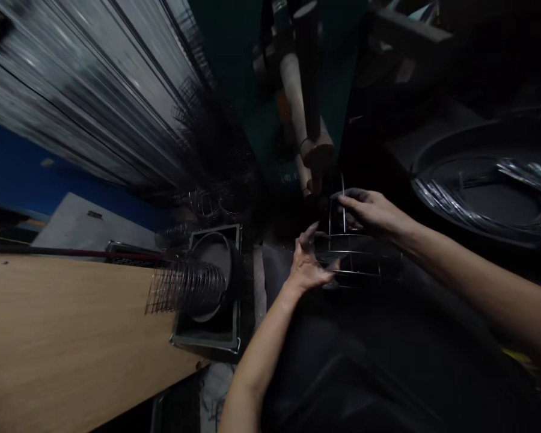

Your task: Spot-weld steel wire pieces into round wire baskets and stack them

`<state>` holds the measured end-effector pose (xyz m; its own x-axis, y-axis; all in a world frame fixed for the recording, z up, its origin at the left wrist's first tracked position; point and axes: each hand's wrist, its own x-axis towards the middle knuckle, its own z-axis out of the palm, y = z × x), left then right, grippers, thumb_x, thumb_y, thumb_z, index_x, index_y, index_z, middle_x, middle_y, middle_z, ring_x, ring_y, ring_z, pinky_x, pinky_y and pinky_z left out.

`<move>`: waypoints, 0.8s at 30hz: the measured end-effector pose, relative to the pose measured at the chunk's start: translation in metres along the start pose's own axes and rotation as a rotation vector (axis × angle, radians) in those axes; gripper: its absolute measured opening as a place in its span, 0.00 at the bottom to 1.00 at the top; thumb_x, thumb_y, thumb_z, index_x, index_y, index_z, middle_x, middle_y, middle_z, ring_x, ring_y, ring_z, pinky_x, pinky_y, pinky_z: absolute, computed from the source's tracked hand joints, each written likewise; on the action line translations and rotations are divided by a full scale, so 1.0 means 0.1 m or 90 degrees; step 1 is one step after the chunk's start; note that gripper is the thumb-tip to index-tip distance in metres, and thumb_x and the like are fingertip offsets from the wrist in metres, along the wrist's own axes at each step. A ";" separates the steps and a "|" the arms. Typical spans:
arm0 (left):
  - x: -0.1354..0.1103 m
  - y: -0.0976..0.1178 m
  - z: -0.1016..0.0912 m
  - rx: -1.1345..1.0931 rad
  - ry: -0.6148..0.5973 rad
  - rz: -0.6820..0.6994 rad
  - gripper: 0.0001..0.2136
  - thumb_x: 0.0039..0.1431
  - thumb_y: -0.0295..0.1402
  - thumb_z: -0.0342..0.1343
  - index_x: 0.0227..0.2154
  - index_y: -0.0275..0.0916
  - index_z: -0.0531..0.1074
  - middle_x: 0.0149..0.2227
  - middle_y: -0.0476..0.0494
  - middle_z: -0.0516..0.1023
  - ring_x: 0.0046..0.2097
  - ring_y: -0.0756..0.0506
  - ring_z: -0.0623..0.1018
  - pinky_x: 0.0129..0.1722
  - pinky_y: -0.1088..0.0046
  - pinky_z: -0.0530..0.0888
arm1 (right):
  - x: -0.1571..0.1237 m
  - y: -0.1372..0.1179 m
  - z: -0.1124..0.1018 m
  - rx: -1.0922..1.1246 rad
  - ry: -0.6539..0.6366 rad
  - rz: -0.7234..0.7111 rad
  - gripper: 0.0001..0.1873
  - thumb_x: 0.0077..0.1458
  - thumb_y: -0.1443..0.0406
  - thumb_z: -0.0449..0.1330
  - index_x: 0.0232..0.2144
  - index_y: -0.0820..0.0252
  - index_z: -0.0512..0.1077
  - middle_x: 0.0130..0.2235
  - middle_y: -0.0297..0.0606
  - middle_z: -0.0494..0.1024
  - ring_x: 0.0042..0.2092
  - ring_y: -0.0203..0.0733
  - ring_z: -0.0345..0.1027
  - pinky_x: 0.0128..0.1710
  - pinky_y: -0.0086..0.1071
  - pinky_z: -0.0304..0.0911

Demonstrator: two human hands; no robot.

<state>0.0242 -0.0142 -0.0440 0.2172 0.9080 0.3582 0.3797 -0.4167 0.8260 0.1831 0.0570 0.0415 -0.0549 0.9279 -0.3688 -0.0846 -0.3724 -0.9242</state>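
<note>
A round cage-like wire frame [354, 252] with several bent wires is in front of me, low beside a dark machine. My left hand [307, 264] is at its left end, thumb and fingers curved round the wires; the exact contact is dim. My right hand [372, 210] is above the frame, thumb and forefinger pinched on a thin straight wire [343, 210] that stands upright against it. The right hand's other fingers are in shadow.
Ahead stands a green machine [234, 66] with thick cylindrical electrodes [318, 150] pointing down near my hands. To the left, nested wire rings [175, 285] lie in a round container on a metal-framed stand, beside a wooden board [72, 337]. A dark basin [478, 228] at right holds loose wires [451, 201].
</note>
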 end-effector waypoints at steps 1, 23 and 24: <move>0.10 0.03 -0.04 0.001 -0.001 0.020 0.43 0.45 0.33 0.64 0.60 0.41 0.44 0.47 0.40 0.69 0.49 0.41 0.72 0.52 0.57 0.69 | 0.02 -0.08 0.01 -0.003 0.003 -0.016 0.04 0.59 0.66 0.56 0.35 0.63 0.69 0.18 0.27 0.62 0.14 0.26 0.50 0.12 0.20 0.44; 0.74 -0.04 -0.39 0.060 0.054 0.139 0.42 0.45 0.32 0.63 0.58 0.42 0.42 0.49 0.36 0.68 0.47 0.40 0.73 0.49 0.56 0.70 | 0.32 -0.62 0.36 -0.090 0.014 -0.044 0.10 0.50 0.69 0.63 0.25 0.60 0.62 0.16 0.27 0.62 0.16 0.28 0.53 0.13 0.20 0.50; 0.76 -0.04 -0.40 0.060 0.049 0.132 0.42 0.45 0.32 0.63 0.58 0.42 0.41 0.49 0.36 0.68 0.47 0.41 0.74 0.49 0.56 0.70 | 0.33 -0.62 0.36 -0.090 0.018 -0.048 0.10 0.49 0.69 0.63 0.25 0.60 0.62 0.16 0.28 0.63 0.17 0.28 0.54 0.13 0.20 0.50</move>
<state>0.0035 0.0580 -0.0027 0.2309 0.8015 0.5516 0.4169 -0.5937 0.6882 0.1505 0.1099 0.0906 -0.0258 0.9540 -0.2988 0.0532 -0.2972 -0.9533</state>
